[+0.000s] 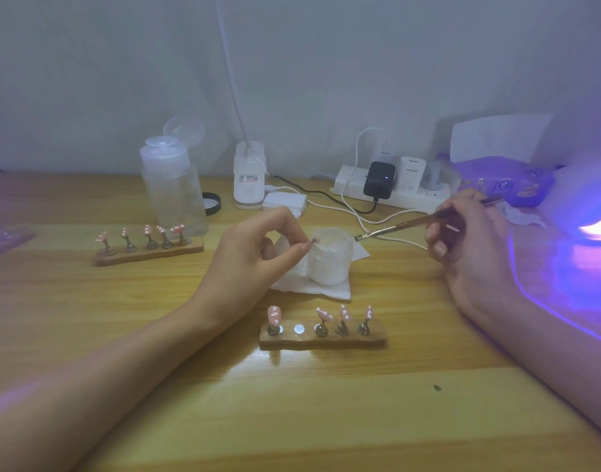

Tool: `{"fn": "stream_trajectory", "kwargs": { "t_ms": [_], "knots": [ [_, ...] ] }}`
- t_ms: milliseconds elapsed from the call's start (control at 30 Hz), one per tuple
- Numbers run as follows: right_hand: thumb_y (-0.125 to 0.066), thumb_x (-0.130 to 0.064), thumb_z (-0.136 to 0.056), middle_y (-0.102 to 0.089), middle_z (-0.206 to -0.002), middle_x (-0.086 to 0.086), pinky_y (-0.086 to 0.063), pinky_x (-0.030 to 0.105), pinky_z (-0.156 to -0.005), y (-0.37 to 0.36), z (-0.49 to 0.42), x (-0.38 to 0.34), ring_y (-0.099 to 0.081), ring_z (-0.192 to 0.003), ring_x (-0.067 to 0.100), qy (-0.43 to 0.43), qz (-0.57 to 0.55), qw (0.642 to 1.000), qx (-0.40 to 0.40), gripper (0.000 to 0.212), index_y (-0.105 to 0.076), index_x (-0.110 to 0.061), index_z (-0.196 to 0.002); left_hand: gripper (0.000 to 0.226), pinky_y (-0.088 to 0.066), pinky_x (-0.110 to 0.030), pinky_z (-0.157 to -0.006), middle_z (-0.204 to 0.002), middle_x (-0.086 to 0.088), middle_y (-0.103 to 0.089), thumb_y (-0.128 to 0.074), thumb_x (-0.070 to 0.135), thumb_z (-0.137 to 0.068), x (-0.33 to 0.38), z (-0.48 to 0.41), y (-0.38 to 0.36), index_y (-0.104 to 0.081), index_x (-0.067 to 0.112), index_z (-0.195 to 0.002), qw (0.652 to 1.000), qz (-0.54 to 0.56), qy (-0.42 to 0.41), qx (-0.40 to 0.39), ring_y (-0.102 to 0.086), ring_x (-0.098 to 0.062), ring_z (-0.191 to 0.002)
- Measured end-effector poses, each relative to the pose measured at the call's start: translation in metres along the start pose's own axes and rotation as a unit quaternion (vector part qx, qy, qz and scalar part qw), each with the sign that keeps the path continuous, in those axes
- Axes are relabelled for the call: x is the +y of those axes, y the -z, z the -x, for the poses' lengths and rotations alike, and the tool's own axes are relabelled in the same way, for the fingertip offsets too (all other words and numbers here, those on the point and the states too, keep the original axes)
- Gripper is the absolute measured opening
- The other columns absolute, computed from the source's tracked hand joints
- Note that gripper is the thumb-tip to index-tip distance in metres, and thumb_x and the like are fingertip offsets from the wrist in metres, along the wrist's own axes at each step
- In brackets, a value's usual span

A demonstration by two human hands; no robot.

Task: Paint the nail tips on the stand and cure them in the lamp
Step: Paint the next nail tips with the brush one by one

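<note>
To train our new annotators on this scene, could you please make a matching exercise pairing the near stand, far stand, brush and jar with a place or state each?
Things:
1. near stand
2. far stand
3. brush
4. jar

Places or states:
A. held in the right hand
B. one slot empty
C. stands on a tissue
D. all five slots filled

Pairs: 1-B, 2-D, 3-A, 4-C

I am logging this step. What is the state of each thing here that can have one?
Left hand: pinches one nail tip near the jar.
Right hand: grips the brush.
Near stand: four tips on, second slot empty.
Far stand: all five tips on.
Bottle: flip cap open.
Jar: lid off.
Lamp: lit violet.
</note>
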State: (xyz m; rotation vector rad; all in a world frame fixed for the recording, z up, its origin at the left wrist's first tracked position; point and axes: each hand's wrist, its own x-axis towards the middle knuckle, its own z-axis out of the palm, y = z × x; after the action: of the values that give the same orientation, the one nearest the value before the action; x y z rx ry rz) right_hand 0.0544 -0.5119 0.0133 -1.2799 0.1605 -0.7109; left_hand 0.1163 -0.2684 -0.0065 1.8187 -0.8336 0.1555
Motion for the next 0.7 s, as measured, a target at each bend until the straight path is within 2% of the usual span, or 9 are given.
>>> {"fn": "stream_trajectory", "kwargs": {
  "t_ms": [67, 167, 300, 433, 567, 700],
  "knots": [
    [-0.044, -0.012, -0.097, -0.054, -0.056, -0.009, -0.031, 0.016, -0.040, -0.0009, 0.0011, -0.0007, -0.052, -0.048, 0.009, 0.010, -0.032, 0.999, -0.020, 0.042, -0.057, -0.028, -0.061, 0.015, -0.033, -0.019, -0.052, -0.076, 0.006, -0.061, -0.072, 0.016, -0.090, 0.0005, 0.0003, 0.0001, -0.063, 0.015, -0.078, 1.000, 0.000, 0.001, 0.000, -0.037, -0.013, -0.050],
    [-0.039, -0.010, -0.090, -0.057, -0.060, -0.005, -0.035, 0.018, -0.041, -0.0026, 0.0037, -0.0001, -0.054, -0.051, 0.013, 0.051, -0.024, 0.996, -0.076, 0.019, -0.050, -0.020, -0.078, 0.014, -0.035, -0.021, -0.053, -0.078, 0.002, -0.062, -0.071, 0.014, -0.091, 0.0002, 0.0001, 0.0002, -0.063, 0.015, -0.079, 1.000, 0.003, 0.003, -0.002, -0.038, -0.014, -0.051],
    [-0.037, -0.005, -0.082, -0.058, -0.066, -0.001, -0.035, 0.020, -0.042, -0.0002, 0.0061, -0.0012, -0.053, -0.051, 0.018, 0.095, 0.021, 0.990, -0.106, 0.015, -0.046, -0.017, -0.081, 0.014, -0.035, -0.022, -0.053, -0.080, 0.000, -0.063, -0.071, 0.014, -0.091, -0.0004, -0.0003, 0.0004, -0.063, 0.014, -0.079, 1.000, 0.003, 0.002, -0.005, -0.038, -0.015, -0.051],
    [-0.037, -0.006, -0.080, -0.057, -0.066, -0.001, -0.033, 0.019, -0.042, 0.0017, 0.0048, -0.0028, -0.051, -0.051, 0.017, 0.109, 0.021, 0.989, -0.097, 0.016, -0.044, -0.021, -0.080, 0.016, -0.034, -0.019, -0.053, -0.078, 0.004, -0.061, -0.071, 0.015, -0.091, -0.0014, -0.0003, 0.0005, -0.063, 0.017, -0.078, 1.000, 0.004, -0.002, -0.006, -0.037, -0.013, -0.051],
    [-0.036, -0.009, -0.080, -0.056, -0.064, 0.000, -0.030, 0.018, -0.041, 0.0053, 0.0011, -0.0023, -0.048, -0.048, 0.016, 0.094, 0.019, 0.993, -0.070, 0.014, -0.040, -0.022, -0.083, 0.016, -0.033, -0.015, -0.051, -0.073, 0.015, -0.060, -0.073, 0.018, -0.090, -0.0031, -0.0007, 0.0002, -0.064, 0.018, -0.077, 1.000, 0.009, 0.005, 0.001, -0.036, -0.009, -0.048],
    [-0.031, -0.005, -0.091, -0.055, -0.061, -0.003, -0.028, 0.017, -0.041, 0.0063, -0.0028, 0.0006, -0.048, -0.048, 0.011, 0.036, -0.063, 0.997, -0.039, 0.020, -0.043, -0.021, -0.086, 0.008, -0.040, -0.017, -0.049, -0.086, 0.009, -0.071, -0.073, 0.017, -0.090, 0.0004, -0.0012, 0.0005, -0.072, 0.018, -0.082, 0.998, 0.057, 0.016, 0.037, -0.052, -0.001, -0.052]
  ]
}}
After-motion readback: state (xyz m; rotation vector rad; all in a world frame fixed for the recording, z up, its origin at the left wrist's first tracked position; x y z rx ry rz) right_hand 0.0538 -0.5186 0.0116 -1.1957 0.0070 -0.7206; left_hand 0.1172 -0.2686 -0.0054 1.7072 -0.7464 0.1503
